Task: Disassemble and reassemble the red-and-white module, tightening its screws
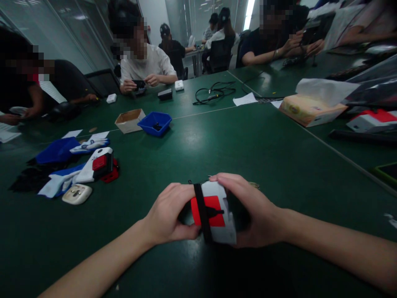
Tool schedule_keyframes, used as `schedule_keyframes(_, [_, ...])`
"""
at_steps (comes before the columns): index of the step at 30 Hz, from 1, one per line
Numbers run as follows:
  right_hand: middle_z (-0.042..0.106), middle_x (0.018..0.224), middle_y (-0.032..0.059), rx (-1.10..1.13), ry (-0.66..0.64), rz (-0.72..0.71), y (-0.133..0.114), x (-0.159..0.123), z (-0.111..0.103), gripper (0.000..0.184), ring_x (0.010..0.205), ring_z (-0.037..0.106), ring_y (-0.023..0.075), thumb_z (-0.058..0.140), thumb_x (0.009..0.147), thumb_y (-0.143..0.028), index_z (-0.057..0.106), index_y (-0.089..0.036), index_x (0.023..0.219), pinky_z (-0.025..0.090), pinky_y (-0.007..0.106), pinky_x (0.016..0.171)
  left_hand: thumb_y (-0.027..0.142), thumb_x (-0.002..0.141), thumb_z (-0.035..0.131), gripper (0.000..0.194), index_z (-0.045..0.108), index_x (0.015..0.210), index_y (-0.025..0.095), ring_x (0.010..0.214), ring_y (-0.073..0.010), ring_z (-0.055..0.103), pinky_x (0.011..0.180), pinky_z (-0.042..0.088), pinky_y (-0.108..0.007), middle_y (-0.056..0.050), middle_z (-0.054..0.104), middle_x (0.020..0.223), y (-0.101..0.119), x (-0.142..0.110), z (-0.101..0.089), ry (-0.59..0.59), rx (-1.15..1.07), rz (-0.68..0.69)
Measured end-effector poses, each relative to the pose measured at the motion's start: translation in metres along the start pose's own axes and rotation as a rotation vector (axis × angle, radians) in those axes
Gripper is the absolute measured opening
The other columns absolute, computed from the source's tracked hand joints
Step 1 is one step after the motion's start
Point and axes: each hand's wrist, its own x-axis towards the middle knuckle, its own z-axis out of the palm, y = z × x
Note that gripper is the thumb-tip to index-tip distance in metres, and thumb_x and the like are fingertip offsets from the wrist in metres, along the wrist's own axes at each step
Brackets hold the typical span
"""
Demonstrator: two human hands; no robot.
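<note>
Nearer the wearer than the tray (148, 127) and to its right, the device (217, 220) sits between left hand (172, 211) and right hand (262, 213), both sets of fingers clamped on it. It looks light and stiff (perhaps slippery); opposite sides seem the surest hold.

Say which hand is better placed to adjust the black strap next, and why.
Probably the left hand: it holds the red-and-white device right beside the black strap. The right hand grips the opposite end, farther from the strap.
</note>
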Motion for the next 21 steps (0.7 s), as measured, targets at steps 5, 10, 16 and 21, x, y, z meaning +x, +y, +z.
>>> schedule_keyframes(5, [0.049,0.146,0.0234,-0.101,0.077,-0.161,-0.005,0.006,0.007,0.103,0.135,0.053,0.0348,0.077,0.084,-0.037,0.015,-0.015,0.162,0.049,0.046,0.11,0.03,0.086,0.073,0.054,0.052,0.134,0.018,0.097,-0.0276,0.075,0.083,0.061,-0.04,-0.014,0.074,0.114,0.005,-0.004,0.003,0.013,-0.094,-0.07])
schedule_keyframes(10, [0.051,0.148,0.0238,-0.24,0.1,-0.147,-0.007,0.009,0.011,0.095,0.137,0.052,0.0366,0.071,0.09,-0.037,0.014,-0.015,0.163,0.048,0.052,0.11,0.014,0.09,0.063,0.06,0.045,0.147,0.022,0.104,-0.0252,0.075,0.088,0.063,-0.036,-0.014,0.07,0.128,0.018,-0.006,0.011,0.052,-0.382,-0.351])
schedule_keyframes(16, [0.062,0.141,0.0144,-0.383,0.146,-0.203,-0.009,0.014,0.017,0.075,0.144,0.043,0.0328,0.067,0.093,-0.03,0.03,-0.017,0.157,0.042,0.052,0.114,0.015,0.094,0.054,0.072,0.027,0.159,0.024,0.124,-0.0306,0.068,0.103,0.059,-0.043,-0.017,0.061,0.142,0.02,-0.008,0.012,0.036,-0.653,-0.26])
schedule_keyframes(21, [0.062,0.142,0.0121,-0.456,0.087,-0.235,-0.01,0.029,0.033,0.053,0.149,0.037,0.0313,0.061,0.095,-0.018,0.046,-0.017,0.146,0.037,0.05,0.117,0.026,0.088,0.072,0.066,0.041,0.146,0.024,0.114,-0.031,0.072,0.095,0.063,-0.043,-0.015,0.066,0.131,0.018,-0.011,0.015,0.196,-0.552,-0.398])
